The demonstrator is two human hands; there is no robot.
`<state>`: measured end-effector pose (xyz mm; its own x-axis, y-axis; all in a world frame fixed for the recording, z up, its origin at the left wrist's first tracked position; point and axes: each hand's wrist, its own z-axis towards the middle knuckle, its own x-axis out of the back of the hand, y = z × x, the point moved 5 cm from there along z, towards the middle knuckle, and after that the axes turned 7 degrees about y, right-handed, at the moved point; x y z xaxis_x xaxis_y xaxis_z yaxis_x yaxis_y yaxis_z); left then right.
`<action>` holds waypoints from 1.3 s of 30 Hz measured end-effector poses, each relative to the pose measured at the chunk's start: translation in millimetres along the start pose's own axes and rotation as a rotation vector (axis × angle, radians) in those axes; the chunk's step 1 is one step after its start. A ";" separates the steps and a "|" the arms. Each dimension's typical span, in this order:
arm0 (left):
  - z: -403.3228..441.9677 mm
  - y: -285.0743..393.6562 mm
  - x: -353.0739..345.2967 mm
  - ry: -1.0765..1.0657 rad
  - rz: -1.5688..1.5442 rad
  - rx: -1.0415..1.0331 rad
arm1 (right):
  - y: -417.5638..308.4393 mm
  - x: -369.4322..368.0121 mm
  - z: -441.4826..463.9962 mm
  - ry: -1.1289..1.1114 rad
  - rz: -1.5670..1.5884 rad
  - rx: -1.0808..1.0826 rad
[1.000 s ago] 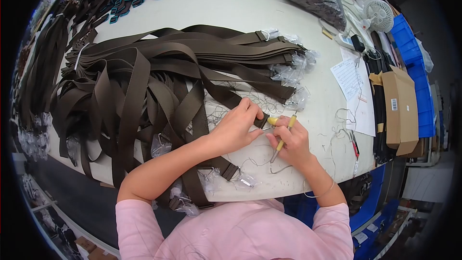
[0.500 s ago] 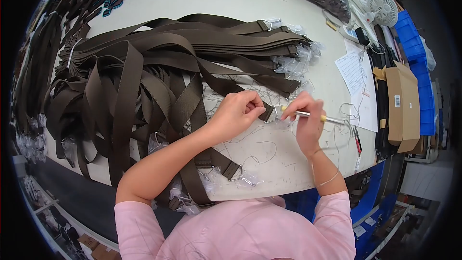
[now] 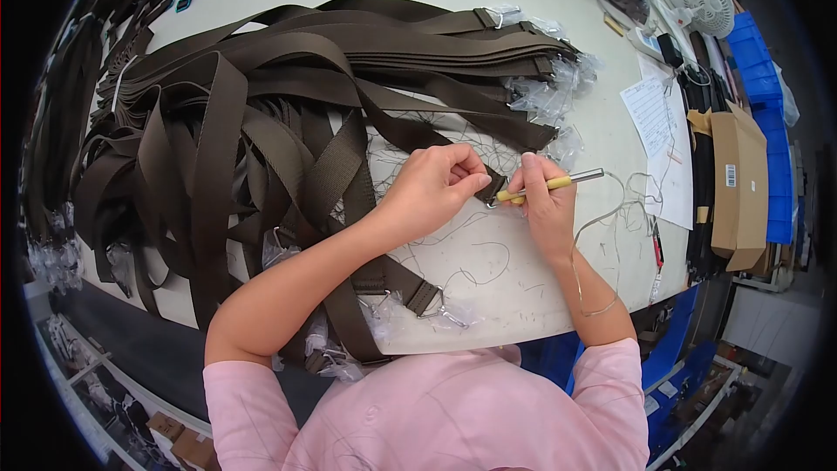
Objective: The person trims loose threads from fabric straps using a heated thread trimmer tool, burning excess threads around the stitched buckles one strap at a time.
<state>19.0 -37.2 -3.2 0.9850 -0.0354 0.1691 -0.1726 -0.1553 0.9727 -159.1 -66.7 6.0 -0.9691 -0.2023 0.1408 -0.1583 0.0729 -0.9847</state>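
My left hand [image 3: 434,181] is closed, its thumb and fingers pinching the end of a dark brown webbing strap [image 3: 493,183]. A metal ring or hook shows at that strap end, partly hidden by the fingers. In my right hand [image 3: 545,201] is a corded pen-shaped tool [image 3: 558,182] with a yellow grip and a metal rear part. Its front end points left, close to the strap end; whether it touches cannot be made out. Loose dark threads [image 3: 410,135] lie around and behind the hands. A pale cord [image 3: 610,209] runs from the tool's rear.
A large heap of brown straps [image 3: 235,113] covers the left of the table, with plastic-wrapped metal fittings [image 3: 554,87] at its right end. Further right are paper sheets [image 3: 649,113], a small white fan [image 3: 704,4], a cardboard box [image 3: 739,187] and blue bins [image 3: 758,70].
The view has shifted slightly. My right hand has turned the tool so its yellow grip shows and its rear points up and right. The left hand keeps its pinch on the strap.
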 end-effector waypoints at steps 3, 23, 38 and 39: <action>0.6 -1.2 -0.1 -0.002 -0.002 0.013 | 1.3 -0.2 0.0 -0.008 -0.022 0.020; 0.2 -0.9 0.0 -0.009 0.011 -0.029 | 3.7 -2.8 -1.2 -0.020 -0.039 0.076; -11.1 18.6 6.1 0.250 0.340 -0.457 | -16.7 40.4 5.3 0.223 0.209 0.377; -14.2 24.8 4.2 0.251 0.370 -0.537 | -22.6 41.0 5.9 0.261 0.166 0.463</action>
<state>19.0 -27.2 24.0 0.8452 0.2479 0.4734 -0.5333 0.3349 0.7768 -194.1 -82.4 33.4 -0.9980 0.0284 -0.0571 0.0428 -0.3658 -0.9297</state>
